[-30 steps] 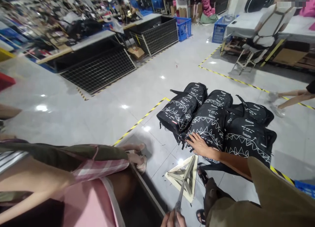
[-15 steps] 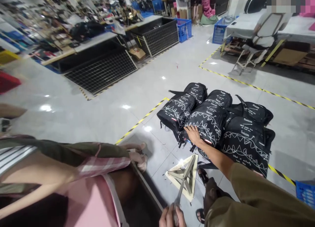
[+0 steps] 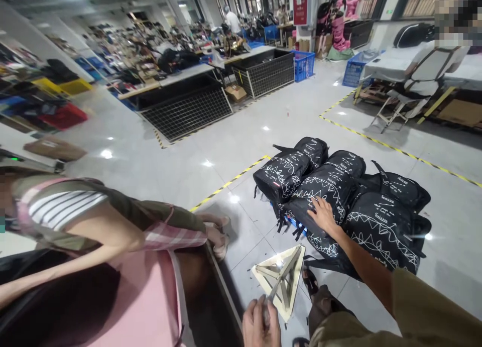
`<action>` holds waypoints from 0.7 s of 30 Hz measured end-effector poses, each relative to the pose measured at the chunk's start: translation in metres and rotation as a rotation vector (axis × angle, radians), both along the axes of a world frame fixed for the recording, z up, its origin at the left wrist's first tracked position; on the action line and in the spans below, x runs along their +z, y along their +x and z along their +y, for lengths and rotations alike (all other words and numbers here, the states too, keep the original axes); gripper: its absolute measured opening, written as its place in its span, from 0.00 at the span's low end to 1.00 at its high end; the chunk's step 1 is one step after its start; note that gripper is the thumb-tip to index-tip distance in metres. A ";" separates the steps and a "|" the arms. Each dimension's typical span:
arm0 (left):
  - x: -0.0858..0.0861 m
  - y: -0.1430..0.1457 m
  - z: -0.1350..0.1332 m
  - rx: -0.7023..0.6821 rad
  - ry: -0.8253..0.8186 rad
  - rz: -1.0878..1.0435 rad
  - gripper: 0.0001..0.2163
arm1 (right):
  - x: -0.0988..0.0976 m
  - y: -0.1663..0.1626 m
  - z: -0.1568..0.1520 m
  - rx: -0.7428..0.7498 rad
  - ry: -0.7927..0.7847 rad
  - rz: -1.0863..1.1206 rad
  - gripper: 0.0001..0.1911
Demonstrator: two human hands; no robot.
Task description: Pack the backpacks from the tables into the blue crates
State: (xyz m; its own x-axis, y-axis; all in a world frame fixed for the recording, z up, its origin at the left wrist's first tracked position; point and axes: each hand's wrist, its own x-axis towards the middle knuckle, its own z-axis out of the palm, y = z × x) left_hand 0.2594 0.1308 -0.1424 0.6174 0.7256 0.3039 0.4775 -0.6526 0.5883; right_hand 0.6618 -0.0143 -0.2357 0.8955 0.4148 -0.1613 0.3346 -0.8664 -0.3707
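Several black backpacks with white zigzag drawings and lettering lie piled on the floor. My right hand (image 3: 324,215) rests on the lower front of the middle backpack (image 3: 322,184), its fingers spread. Beside it lie a left backpack (image 3: 278,174) and a right backpack (image 3: 384,231). At the bottom, my left hand (image 3: 261,321) is wrapped round the upper end of a metal stand. That stand (image 3: 280,276) has a pale triangular base on the floor. A bit of blue (image 3: 295,224) shows beneath the pile.
To my left a co-worker (image 3: 105,221) in an apron leans over pink material (image 3: 139,297) and a dark bin edge (image 3: 222,292). Wire-mesh bins (image 3: 192,113) and worktables stand beyond. Another person (image 3: 433,71) sits at the right table. Yellow-black tape (image 3: 233,181) marks the floor.
My right hand has shifted from the middle backpack's lower left edge towards its middle, fingers wider apart. My left hand keeps its grip on the stand. The view has tilted up and left.
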 end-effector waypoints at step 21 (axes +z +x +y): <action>-0.027 -0.135 -0.079 0.225 -0.519 -0.074 0.34 | -0.043 -0.151 -0.120 0.084 0.139 -0.120 0.45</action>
